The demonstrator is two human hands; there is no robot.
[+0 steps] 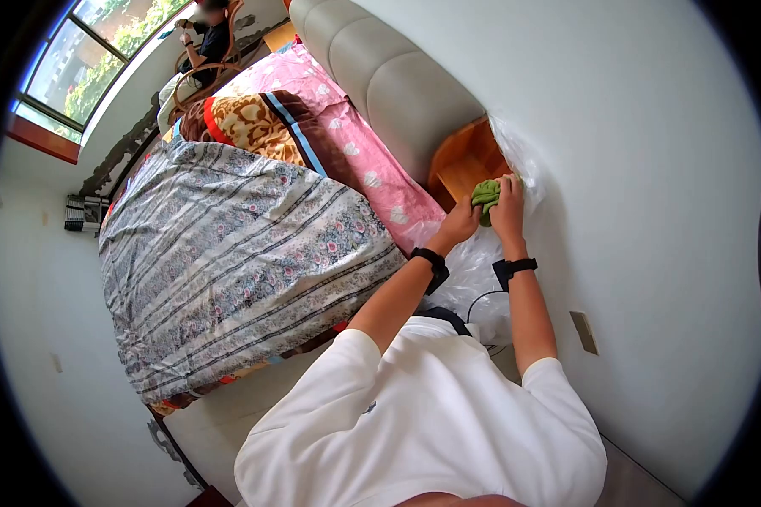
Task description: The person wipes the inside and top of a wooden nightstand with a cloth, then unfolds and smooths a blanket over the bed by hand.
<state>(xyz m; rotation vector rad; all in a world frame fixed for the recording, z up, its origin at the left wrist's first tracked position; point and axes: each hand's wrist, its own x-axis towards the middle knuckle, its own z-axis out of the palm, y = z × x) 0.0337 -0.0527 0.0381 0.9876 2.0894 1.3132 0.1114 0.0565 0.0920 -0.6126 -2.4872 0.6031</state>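
Note:
Between my two hands is a bunched green cloth (485,198), held in front of a wooden nightstand (468,159). My left hand (461,222) grips the cloth from its lower left side. Closed on the cloth's right side is my right hand (508,209), close to the wall. Clear plastic sheeting (469,266) hangs below my hands and more of it lies along the nightstand's right edge. Both wrists wear black bands.
A bed with a patterned grey sheet (245,245) and a pink sheet (355,156) lies to the left, against a padded headboard (389,76). Another person (207,46) sits in a chair near the window. The wall (634,186) bounds the right side.

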